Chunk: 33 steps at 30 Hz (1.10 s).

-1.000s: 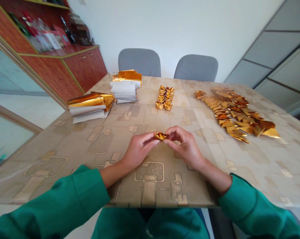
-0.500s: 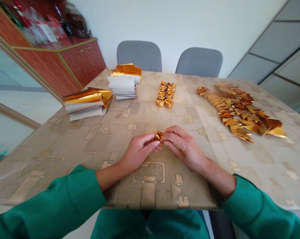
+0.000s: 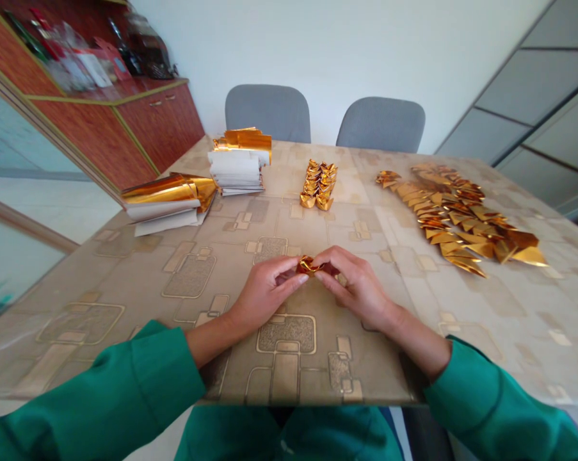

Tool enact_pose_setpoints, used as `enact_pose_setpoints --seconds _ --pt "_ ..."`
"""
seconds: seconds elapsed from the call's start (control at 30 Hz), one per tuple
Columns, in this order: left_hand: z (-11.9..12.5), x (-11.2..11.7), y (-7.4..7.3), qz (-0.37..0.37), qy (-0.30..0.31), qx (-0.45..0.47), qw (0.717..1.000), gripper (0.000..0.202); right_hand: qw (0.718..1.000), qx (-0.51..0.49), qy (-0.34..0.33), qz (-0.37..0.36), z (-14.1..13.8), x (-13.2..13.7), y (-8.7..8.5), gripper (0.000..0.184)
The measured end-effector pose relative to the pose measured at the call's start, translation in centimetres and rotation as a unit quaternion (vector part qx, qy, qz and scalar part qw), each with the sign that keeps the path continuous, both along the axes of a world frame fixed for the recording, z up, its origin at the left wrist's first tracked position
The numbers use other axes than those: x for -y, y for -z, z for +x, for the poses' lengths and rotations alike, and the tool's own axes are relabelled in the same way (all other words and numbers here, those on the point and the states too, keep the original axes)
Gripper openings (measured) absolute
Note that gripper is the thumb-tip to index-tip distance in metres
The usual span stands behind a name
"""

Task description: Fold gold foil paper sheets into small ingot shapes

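Beyond the fingers (image 3: 335, 257), two gold-foil rows (image 3: 312, 184)

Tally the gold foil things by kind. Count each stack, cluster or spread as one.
Foil paper stacks: 2
Double-row cluster of shaped foil pieces: 1
Spread of folded foil pieces: 1
Shaped foil piece held in both hands: 1
Total: 5
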<state>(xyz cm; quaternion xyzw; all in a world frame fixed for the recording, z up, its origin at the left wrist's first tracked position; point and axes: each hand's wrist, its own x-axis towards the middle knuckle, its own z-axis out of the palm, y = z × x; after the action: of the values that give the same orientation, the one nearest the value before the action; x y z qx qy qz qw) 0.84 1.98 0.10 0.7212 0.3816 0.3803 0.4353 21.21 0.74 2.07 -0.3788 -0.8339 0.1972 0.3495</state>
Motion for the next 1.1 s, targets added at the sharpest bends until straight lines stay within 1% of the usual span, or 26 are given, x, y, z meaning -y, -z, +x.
enact_pose_setpoints --seconds 0.07,0.2,0.3,0.37,0.43,0.53,0.63,0.67,0.77,0.87,0.97,1.1 --pt "0.0 -0.1 0.1 0.007 -0.019 0.018 1.0 0.018 1.0 -0.02 0.01 -0.008 0.0 -0.1 0.0 0.009" --pt "0.1 -0.1 0.2 -0.014 -0.023 0.057 0.998 0.023 0.999 -0.03 0.008 -0.017 -0.1 -0.1 0.1 0.008" --pt "0.1 0.0 0.3 -0.015 -0.017 0.047 0.999 0.021 0.999 -0.042 0.006 -0.032 -0.3 0.0 0.3 0.01" --pt "0.1 0.0 0.3 -0.023 -0.006 0.04 0.999 0.026 0.998 -0.051 0.009 -0.044 -0.4 0.0 0.5 0.01" --pt "0.1 0.0 0.3 -0.029 -0.009 0.036 0.999 0.034 0.998 -0.05 0.015 -0.046 0.0 -0.6 0.6 0.01" --pt "0.0 -0.1 0.3 -0.018 -0.039 0.022 0.999 0.04 0.998 -0.031 0.05 -0.026 1.5 -2.6 1.0 0.01" --pt "-0.1 -0.2 0.3 0.001 -0.059 0.003 0.998 0.037 0.993 -0.005 0.115 0.003 3.7 -5.8 1.4 0.014" --pt "-0.1 -0.2 0.3 0.005 -0.063 0.001 0.998 0.036 0.992 0.006 0.129 0.017 4.2 -6.9 1.7 0.011" --pt "0.0 -0.3 0.4 0.01 -0.064 0.003 0.998 0.035 0.992 0.05 0.106 0.041 4.9 -9.8 2.3 0.01" --pt "0.0 -0.3 0.6 0.015 -0.055 0.009 0.998 0.033 0.993 0.074 0.08 0.054 4.1 -12.0 2.9 0.009" --pt "0.1 -0.3 0.7 0.021 -0.047 0.014 0.999 0.032 0.99 0.097 0.063 0.079 3.4 -13.6 3.0 0.009" --pt "0.1 -0.1 0.5 0.017 -0.046 0.02 0.999 0.033 0.986 0.12 0.057 0.103 3.3 -15.0 3.0 0.009"
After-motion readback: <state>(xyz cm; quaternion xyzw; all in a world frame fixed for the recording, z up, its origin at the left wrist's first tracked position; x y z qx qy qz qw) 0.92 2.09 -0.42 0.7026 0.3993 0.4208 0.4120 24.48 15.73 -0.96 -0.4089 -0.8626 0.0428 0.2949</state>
